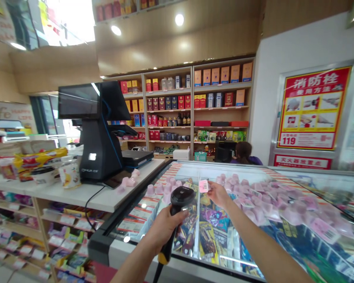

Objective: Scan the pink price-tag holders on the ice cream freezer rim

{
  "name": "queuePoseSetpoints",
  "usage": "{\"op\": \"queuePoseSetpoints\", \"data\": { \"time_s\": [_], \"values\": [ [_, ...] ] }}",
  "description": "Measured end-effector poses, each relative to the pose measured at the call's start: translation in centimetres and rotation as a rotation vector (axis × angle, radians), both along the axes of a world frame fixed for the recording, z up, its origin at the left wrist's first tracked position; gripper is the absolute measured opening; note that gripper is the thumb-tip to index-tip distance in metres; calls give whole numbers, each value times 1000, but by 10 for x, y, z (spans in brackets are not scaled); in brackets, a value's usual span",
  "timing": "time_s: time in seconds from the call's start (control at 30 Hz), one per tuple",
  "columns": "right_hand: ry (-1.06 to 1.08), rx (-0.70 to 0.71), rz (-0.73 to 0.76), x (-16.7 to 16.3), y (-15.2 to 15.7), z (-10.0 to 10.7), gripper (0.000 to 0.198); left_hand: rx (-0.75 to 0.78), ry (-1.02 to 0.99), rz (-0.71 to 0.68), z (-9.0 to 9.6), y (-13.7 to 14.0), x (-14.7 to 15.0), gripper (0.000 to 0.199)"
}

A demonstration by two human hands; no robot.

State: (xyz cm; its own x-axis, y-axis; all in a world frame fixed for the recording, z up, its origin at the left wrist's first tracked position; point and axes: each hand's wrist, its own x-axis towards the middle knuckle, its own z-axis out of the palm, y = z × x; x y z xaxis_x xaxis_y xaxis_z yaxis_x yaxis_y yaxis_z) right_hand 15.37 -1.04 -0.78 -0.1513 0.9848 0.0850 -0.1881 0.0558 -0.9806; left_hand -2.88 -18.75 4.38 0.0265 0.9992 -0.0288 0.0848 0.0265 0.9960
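My left hand (165, 226) is wrapped round the handle of a black barcode scanner (183, 195), whose head is raised over the glass top of a chest freezer (177, 253). Between the fingertips of my right hand (219, 194) is a small pink cup (203, 186) with its pale label side showing. The scanner head and this cup are apart, the cup to the right and slightly farther off. Many similar pink cups (262, 192) lie in a heap on the glass to the right. Several more cups (161, 188) stand on the left, partly behind the scanner.
A counter (135, 192) on the left bears a black checkout terminal (91, 145), a few pink cups (129, 180), snack packs and a drink cup (43, 175). Its cable (87, 206) hangs over the edge. Behind the freezer are a person (244, 153) and shelves of boxes.
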Motion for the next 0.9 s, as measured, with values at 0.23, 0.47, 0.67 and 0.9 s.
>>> {"op": "queuePoseSetpoints", "data": {
  "time_s": [0.23,0.47,0.67,0.9],
  "values": [
    [-58,-4,-120,-8,5,-3,30,4,5,65,-9,6,-15,30],
    [78,-12,-52,-27,14,-11,30,-23,-19,-12,-8,13,-13,31],
    [-431,193,-308,-21,34,-20,38,-13,9,70,-9,20,-20,30],
    [-1159,425,-494,-43,53,-29,34,-46,-12,160,-19,25,-33,31]
  ]
}}
